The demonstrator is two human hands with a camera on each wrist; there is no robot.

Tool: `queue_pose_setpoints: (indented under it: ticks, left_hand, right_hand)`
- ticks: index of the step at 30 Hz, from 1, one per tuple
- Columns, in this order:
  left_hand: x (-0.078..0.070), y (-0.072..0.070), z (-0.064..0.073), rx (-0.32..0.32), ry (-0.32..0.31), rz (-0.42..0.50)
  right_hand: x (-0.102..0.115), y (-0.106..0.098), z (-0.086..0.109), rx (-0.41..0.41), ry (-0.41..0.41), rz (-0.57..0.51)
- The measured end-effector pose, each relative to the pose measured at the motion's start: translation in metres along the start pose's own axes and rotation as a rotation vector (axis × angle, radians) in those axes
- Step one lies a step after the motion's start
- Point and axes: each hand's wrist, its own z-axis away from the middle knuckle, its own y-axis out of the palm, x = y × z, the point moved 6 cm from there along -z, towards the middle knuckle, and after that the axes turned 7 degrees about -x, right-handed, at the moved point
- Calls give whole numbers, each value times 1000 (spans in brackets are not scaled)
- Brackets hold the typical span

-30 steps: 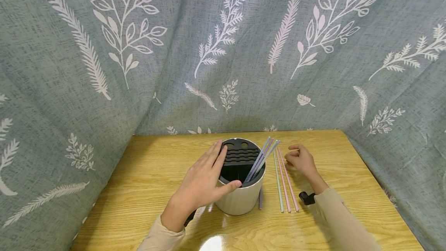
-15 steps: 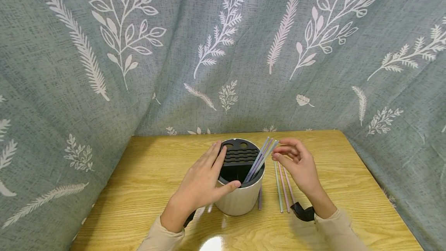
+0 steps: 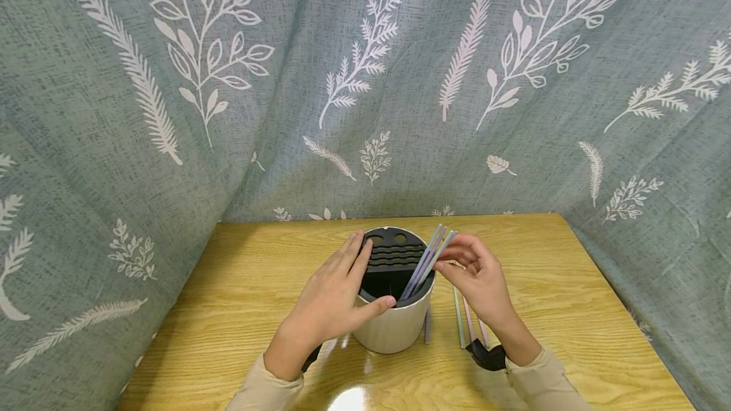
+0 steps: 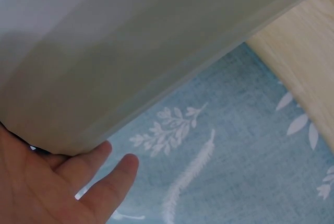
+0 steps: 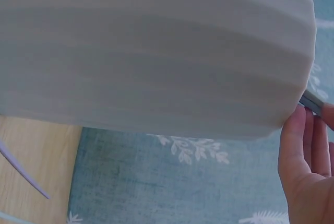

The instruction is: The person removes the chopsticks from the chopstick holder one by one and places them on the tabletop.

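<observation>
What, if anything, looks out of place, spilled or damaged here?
No spill or damage shows. Only the purple straw beside the white container looks slightly odd, lying apart from the row of straws.

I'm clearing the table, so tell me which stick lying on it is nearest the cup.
The purple stick, beside the cup on the person's right; the green stick and two pink sticks lie farther out that way.
</observation>
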Motion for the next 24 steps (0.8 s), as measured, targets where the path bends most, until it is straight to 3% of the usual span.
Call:
queue_pose_setpoints:
  ticks: [6, 10, 19, 24]
  left_hand:
    - [0, 0, 0, 7, -1, 1]
    - [0, 0, 0, 6, 4, 3]
    - [0, 0, -1, -7, 10, 5]
    - [0, -1, 0, -7, 14, 4]
  right_hand:
    - [0, 5, -2, 22, 12, -31]
    - [1, 7, -4, 15, -25, -48]
    - [24, -2, -15, -105, -135, -43]
    - [57, -14, -30, -177, -248, -229]
